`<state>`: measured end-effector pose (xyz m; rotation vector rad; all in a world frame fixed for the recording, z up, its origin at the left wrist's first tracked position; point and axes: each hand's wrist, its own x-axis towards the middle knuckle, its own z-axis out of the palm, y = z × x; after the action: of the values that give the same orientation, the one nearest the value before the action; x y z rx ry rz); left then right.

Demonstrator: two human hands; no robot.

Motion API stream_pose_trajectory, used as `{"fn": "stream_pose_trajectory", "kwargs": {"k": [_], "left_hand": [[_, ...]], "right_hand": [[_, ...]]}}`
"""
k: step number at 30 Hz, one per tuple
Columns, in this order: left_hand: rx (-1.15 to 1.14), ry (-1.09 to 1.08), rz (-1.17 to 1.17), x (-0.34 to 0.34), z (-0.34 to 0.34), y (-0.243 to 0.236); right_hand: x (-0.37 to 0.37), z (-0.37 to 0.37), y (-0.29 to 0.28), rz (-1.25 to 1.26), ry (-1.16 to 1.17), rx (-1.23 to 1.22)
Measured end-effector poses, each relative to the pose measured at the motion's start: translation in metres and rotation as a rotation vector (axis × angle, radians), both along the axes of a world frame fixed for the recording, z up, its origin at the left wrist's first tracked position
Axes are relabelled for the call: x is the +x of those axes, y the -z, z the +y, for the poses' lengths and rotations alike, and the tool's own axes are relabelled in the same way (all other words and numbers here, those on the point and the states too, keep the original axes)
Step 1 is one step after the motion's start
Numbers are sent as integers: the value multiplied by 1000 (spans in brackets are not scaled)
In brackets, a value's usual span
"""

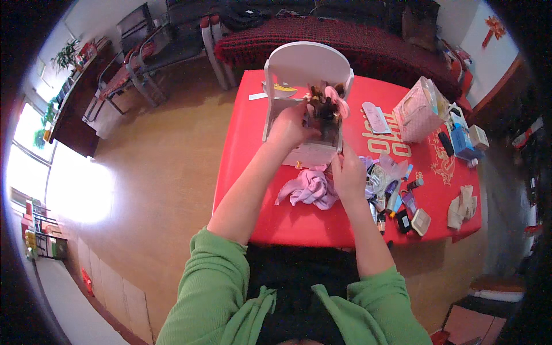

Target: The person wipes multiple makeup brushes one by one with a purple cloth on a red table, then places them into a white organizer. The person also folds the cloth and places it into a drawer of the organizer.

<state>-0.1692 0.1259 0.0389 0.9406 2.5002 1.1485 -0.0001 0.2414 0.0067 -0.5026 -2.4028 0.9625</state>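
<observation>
A pale pink-white organizer (309,57) with a rounded back panel stands on the red-covered table. My left hand (290,127) reaches into it, its fingers curled beside a bunch of dark brown and pink pieces (325,106) that look like hair clips or brushes. What those fingers hold is hidden. At the organizer's lower right front corner is my right hand (349,175), closed, with its fingertips pinched by the edge; anything between them is too small to tell. A crumpled pink cloth (310,188) lies just in front of the organizer.
Right of my right hand, small cosmetics (393,187) are heaped. Farther right stand a pink quilted bag (418,112) and a blue container (464,141), with a beige cloth (463,206) near the front corner. Behind the table is a sofa with a dark red cover (328,43).
</observation>
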Motion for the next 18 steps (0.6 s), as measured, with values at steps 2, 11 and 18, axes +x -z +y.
{"fn": "stream_pose_trajectory", "kwargs": {"k": [2,11,18], "left_hand": [[172,-14,125,7,-11,-9],[-144,-90,777,42,-86,-6],[-145,-70,664,59,-100,-4]], "right_hand": [[0,1,2,115,-38,2],[1,10,5,-68,-55,77],[16,1,1,-59,-52,149]]}}
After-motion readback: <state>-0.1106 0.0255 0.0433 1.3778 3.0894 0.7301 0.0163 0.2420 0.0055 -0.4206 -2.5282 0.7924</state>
